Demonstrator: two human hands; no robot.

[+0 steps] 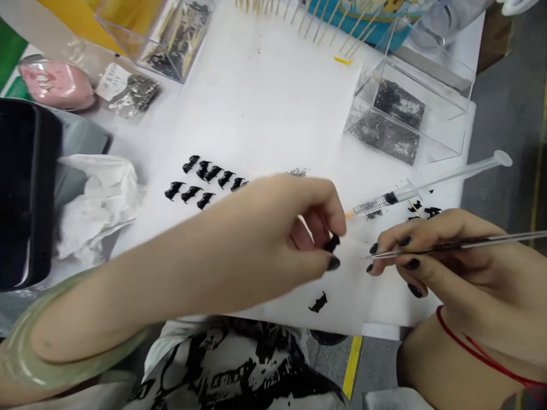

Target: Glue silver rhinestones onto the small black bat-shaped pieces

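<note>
My left hand (294, 228) is curled over the white table sheet (265, 102), pinching a small black bat-shaped piece (332, 244) between thumb and fingers. My right hand (431, 256) grips thin metal tweezers (448, 246), whose tip points left toward that piece. Another black bat-shaped piece (318, 303) lies on the sheet just below my hands. Several more pieces (205, 181) sit in two rows at the left. A clear syringe (410, 191) with an orange tip lies beyond my right hand.
A clear box of dark glitter (401, 114) stands at the back right, another clear box (179, 34) at the back left. Wooden sticks (325, 17) line the far edge. Crumpled white tissue (102, 193) and a black container (21, 188) sit at the left. Table edge is near.
</note>
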